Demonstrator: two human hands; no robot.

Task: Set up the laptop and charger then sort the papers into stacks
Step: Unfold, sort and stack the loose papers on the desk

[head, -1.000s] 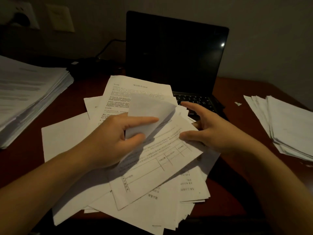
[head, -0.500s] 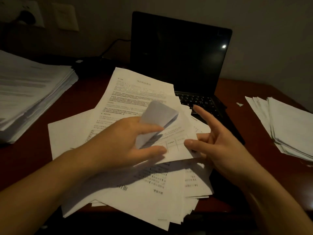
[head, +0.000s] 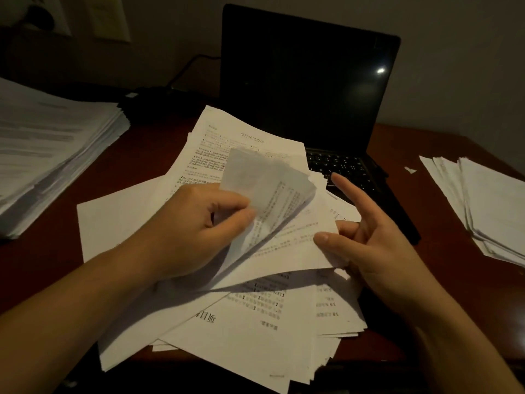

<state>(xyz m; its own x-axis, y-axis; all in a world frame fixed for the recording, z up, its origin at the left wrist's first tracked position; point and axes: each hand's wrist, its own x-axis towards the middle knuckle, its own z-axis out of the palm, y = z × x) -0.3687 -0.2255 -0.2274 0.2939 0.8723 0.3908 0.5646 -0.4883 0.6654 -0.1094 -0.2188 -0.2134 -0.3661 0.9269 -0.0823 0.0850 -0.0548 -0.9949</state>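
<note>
Loose pile (head: pixel 241 331): printed sheets fanned untidily over the near edge of the desk (head: pixel 153 137), some face up with the print upside down to the viewer.
Left hand (head: pixel 187 231): over the pile, thumb and forefinger pinching a curled sheet (head: pixel 267 189), whose upper end bends up and over so that its printed side shows.
Right hand (head: pixel 377 251): at the pile's right side, thumb laid on the edge of a flat sheet (head: pixel 298 245) with curled fingers showing behind that edge; the forefinger points up and away, free of the paper.
Flat sheet: lifted off the pile at its right end and throwing a shadow on the pages below.
Laptop (head: pixel 306 81): open behind the pile, screen dark; the papers overlap the left part of its keyboard (head: pixel 346 169).
Left stack (head: pixel 51 149): a thick heap of pages at the desk's left edge, apart from the pile.
Right stack (head: pixel 488 203): a thinner, slightly fanned heap at the right edge, with a small paper scrap (head: pixel 410 169) just beside it on the wood.
Cable (head: pixel 187 69): a dark lead along the wall left of the laptop; where it ends is too dim to tell.
Wall socket (head: pixel 42 15): top left, with a dark plug in it.
</note>
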